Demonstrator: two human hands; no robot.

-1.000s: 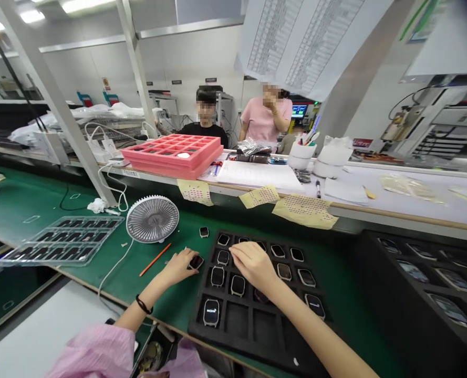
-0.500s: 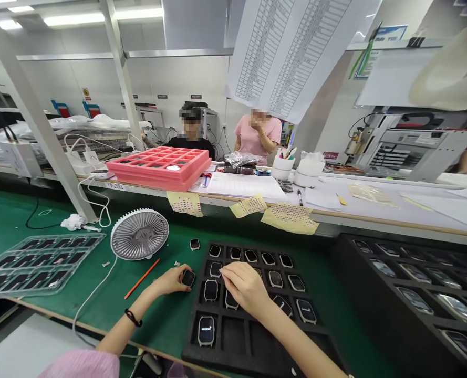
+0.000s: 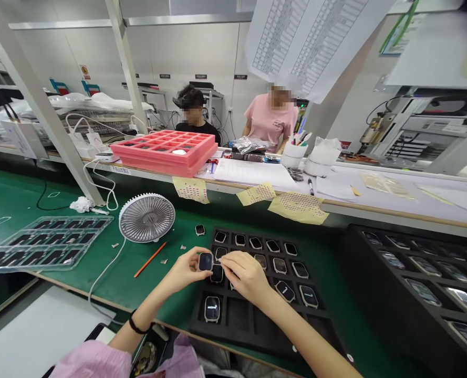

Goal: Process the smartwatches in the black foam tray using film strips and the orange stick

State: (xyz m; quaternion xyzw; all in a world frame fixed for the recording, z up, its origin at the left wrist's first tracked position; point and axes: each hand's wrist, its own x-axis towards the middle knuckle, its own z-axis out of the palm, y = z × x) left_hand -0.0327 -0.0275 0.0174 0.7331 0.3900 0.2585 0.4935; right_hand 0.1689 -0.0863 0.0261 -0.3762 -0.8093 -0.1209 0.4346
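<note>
Head view, left hand [image 3: 184, 270] grasping a black square smartwatch [image 3: 206, 261] over the left edge of a black foam compartment tray [image 3: 257, 340], curled right hand [image 3: 247, 275] touching the watch, grip unclear, open green bench mat [image 3: 166, 299] leftward, round grey-and-white desk fan [image 3: 147, 217] beyond

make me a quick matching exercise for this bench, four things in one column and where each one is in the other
1. orange pencil
2. round desk fan
3. pink compartment tray
4. watch with lit screen

a. in a compartment of the black foam tray
b. on the white bench behind the mat
c. lying just left of the left hand
d. has a white cable running from it

1-c, 2-d, 3-b, 4-a
</note>
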